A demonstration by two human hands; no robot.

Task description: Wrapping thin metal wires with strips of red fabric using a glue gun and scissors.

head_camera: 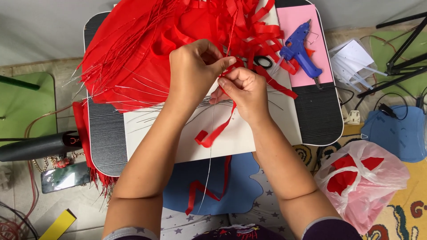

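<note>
Two hands, I see: left hand (195, 66) and right hand (244, 91) both pinch a red ribbon (213, 133) between closed fingertips; right of them, a pink bag (378, 178) holds red material.

Bare forearms, left hand (194, 66) and right hand (245, 91) ungloved; short dark purple sleeves with grey cuffs at elbows, nearest bottom edge.

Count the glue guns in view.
1. A blue glue gun lies on the pink sheet at the table's far right, beyond the right hand. More could be hidden under the red ribbon pile.
</note>
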